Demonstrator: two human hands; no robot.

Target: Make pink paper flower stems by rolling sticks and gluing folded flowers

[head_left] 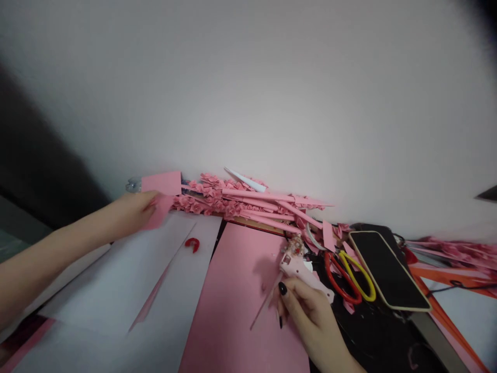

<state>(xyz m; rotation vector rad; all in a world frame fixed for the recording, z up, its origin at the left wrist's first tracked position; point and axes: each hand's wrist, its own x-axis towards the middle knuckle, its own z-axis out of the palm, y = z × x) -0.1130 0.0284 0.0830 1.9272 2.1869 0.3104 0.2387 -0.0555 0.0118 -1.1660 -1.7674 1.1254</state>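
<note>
In the head view, the left hand point(134, 213) was at the far left of the table, its fingers closed on a pink slip point(160, 216); the right hand point(308, 313) pinched a thin stick point(260, 315) between thumb and fingers, above a pink sheet point(229, 295); just beyond that hand was a glue gun point(305, 273), with scissors point(354, 299) and a phone point(390, 269) to its right; paper flowers point(212, 194) lay heaped near the wall point(267, 93); a red curl point(193, 242) lay on white paper point(104, 290).
</note>
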